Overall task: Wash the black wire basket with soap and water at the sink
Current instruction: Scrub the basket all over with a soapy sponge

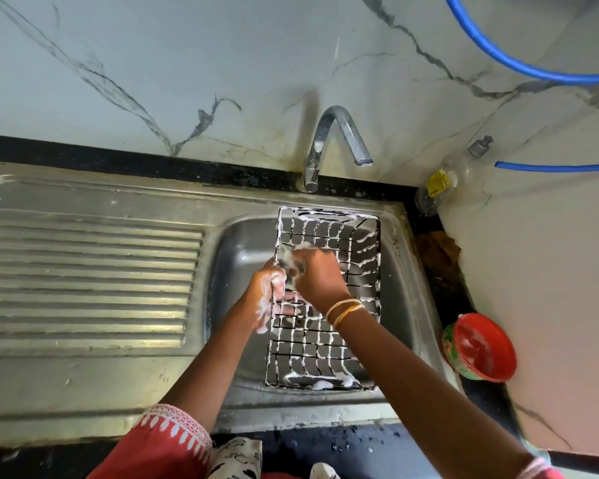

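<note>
The black wire basket point(325, 299) stands in the steel sink point(412, 305) at the centre right of the frame, its open side up towards the camera, and white soap foam point(320, 383) clings along most of its wires and gathers at its lower edge. The left hand point(268, 288), coated in suds, is clamped on the basket's left rim about halfway along. The right hand point(317, 274) is closed around a foamy scrubber point(291, 259) and presses it against the wires just beside the left hand; the two hands nearly touch. Thin bangles point(343, 309) circle the right wrist, and a red patterned sleeve point(163, 440) covers the left arm at the bottom of the frame.

A chrome tap point(329, 146) rises behind the sink at the upper centre, its spout pointing down to the right with no water visible from it. The ribbed drainboard point(83, 281) fills the left side. On the dark worktop point(481, 388) at the right sit a round tub with a red lid point(479, 347) and, further up in the corner, a clear bottle point(443, 184) with a yellow label. A blue hose point(519, 60) curves across the marble wall at the upper right
</note>
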